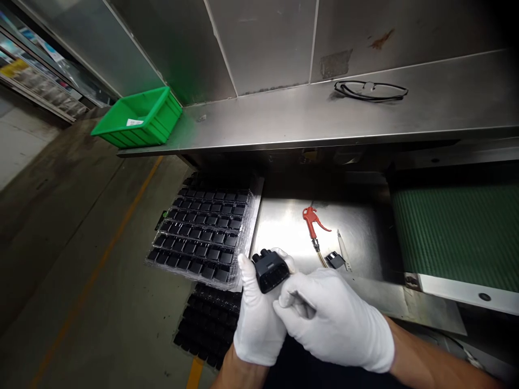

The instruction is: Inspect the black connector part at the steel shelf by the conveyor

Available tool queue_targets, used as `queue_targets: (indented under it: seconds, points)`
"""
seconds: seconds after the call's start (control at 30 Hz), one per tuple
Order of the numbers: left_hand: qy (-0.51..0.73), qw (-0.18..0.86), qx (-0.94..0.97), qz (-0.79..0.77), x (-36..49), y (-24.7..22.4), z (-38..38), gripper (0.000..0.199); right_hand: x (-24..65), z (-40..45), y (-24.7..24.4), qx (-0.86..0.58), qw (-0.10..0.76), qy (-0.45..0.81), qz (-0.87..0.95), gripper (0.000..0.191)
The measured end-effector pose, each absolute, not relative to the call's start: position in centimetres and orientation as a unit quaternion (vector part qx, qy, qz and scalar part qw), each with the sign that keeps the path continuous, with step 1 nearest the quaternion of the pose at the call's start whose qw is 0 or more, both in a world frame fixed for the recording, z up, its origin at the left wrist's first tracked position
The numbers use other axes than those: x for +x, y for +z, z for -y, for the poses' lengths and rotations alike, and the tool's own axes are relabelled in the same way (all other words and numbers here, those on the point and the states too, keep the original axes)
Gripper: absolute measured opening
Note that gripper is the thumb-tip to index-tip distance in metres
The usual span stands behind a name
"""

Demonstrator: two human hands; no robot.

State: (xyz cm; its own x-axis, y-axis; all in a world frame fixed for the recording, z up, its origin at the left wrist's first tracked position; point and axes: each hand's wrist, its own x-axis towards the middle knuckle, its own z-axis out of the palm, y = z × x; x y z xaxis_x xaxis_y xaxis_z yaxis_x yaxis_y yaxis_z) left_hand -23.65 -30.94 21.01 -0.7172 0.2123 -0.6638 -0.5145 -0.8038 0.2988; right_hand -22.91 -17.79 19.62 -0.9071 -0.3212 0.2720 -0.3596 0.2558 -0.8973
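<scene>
Gloved in white, my left hand (260,319) grips a black plastic housing (271,269), its wide hollow mouth tilted toward me and round stubs at its far end. My right hand (324,313), also white-gloved, is curled with thumb and finger pinched just beside the housing's mouth. Whatever lies in that pinch, if anything, is too hidden to make out. Beyond the hands, a red air blow gun (311,222) lies on the metal bench, near a small black part (335,260) and a pair of tweezers (344,249).
Left of my hands, a clear plastic tray (239,259) holds rows of black pieces, with another dark tray (206,324) lower down. A green bin (156,121) and eyeglasses (371,92) rest on the raised metal shelf (263,123). A green conveyor belt (458,232) runs at right.
</scene>
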Motion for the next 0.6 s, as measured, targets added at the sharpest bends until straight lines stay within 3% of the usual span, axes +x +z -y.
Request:
queue_targets:
  seconds: [0.17, 0.27, 0.47, 0.6]
  points:
    - [0.898, 0.207, -0.323, -0.217, -24.04, 21.64, 30.70, 0.056, -22.48, 17.59, 19.07, 0.183, 0.021, 0.593, 0.784, 0.006]
    - [0.900, 0.206, -0.317, -0.215, -24.02, 21.65, 30.69, 0.053, -22.46, 17.64, 18.79, 0.198, 0.031, 0.583, 0.788, 0.018]
    - [0.890, 0.151, -0.329, -0.278, -24.00, 21.96, 30.37, 0.041, -22.79, 17.54, 18.89, 0.221, 0.128, 0.459, 0.851, 0.017]
    - [0.878, 0.144, -0.330, -0.317, -24.06, 22.06, 30.33, 0.038, -22.83, 17.31, 19.12, 0.226, 0.111, 0.401, 0.881, 0.016]
